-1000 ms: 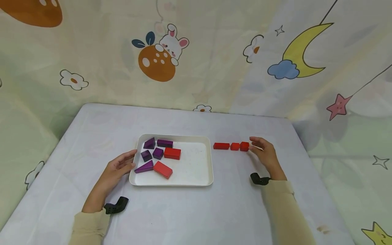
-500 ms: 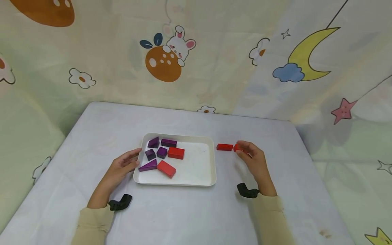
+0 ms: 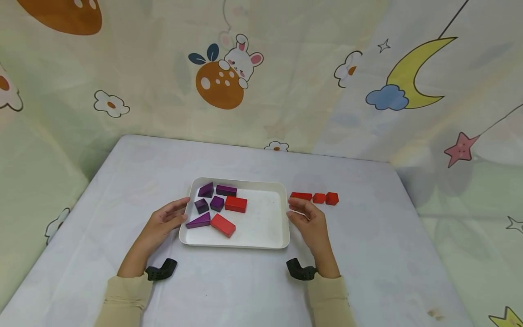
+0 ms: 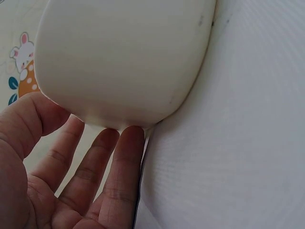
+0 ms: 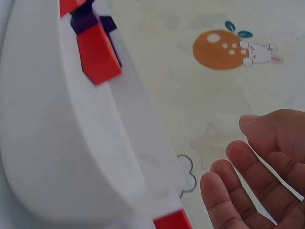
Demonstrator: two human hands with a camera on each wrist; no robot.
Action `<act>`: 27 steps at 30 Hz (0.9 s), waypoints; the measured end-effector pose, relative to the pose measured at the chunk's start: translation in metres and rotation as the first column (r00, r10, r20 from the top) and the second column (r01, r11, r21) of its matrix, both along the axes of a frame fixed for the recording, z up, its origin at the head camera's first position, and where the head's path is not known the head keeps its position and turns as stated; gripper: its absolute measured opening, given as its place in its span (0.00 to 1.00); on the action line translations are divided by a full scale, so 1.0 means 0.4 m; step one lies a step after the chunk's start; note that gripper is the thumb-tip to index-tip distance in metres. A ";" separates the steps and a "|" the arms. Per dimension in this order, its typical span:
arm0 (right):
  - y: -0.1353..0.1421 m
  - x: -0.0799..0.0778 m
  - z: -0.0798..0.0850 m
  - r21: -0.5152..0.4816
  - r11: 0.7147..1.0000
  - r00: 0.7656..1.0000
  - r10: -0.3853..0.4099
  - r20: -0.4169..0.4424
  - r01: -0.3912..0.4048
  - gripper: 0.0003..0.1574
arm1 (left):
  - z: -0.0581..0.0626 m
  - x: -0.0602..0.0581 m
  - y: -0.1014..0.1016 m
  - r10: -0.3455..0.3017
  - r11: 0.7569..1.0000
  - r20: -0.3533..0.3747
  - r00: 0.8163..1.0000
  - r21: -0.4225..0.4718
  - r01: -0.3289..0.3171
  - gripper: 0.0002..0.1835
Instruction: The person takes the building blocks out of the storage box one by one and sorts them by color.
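Observation:
A white rectangular tray (image 3: pixel 265 222) lies on the table, bearing several purple blocks (image 3: pixel 217 204) and two red rectangular blocks (image 3: pixel 235 204) in its left half. My left hand (image 3: pixel 161 223) is at the tray's left end; in the left wrist view its fingertips (image 4: pixel 131 136) touch the outer wall. At the opposite end, my right hand (image 3: pixel 311 227) has its fingertips close to the right rim, fingers loosely bent and holding nothing. In the right wrist view, these fingers (image 5: pixel 217 195) appear spread beside the tray wall (image 5: pixel 43 143).
Behind my right hand, three red blocks form a row: a long one (image 3: pixel 301 195), a small one (image 3: pixel 318 198) and a larger one (image 3: pixel 332 199). A white cloth (image 3: pixel 237 290) covers the table. Patterned fabric (image 3: pixel 302 91) hangs behind and at both sides.
My right hand has left the red row and moved left and toward me, to the tray's right end. The red row stays on the table. My left hand remains at the tray's left end.

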State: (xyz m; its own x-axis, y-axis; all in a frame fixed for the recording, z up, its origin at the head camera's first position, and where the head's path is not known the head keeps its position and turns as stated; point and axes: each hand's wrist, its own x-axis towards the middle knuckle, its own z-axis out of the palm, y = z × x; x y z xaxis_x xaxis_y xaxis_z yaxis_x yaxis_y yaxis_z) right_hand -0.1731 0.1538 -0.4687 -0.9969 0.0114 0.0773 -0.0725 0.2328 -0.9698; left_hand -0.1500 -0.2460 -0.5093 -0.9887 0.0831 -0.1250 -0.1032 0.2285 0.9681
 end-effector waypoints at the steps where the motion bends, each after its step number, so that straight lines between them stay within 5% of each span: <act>1: -0.013 0.004 -0.002 -0.006 1.000 1.000 0.008 -0.009 -0.008 0.22 | -0.001 0.000 0.000 0.000 1.000 0.002 1.000 0.000 0.000 0.31; 15: -0.164 0.042 -0.034 -0.004 0.989 0.989 0.148 0.019 -0.148 0.19 | 0.002 0.002 0.001 -0.001 1.000 0.001 1.000 0.003 0.001 0.31; 27: -0.248 0.033 -0.035 0.082 0.951 0.952 0.290 0.097 -0.298 0.21 | 0.002 0.000 0.001 0.002 1.000 0.010 1.000 -0.011 -0.002 0.31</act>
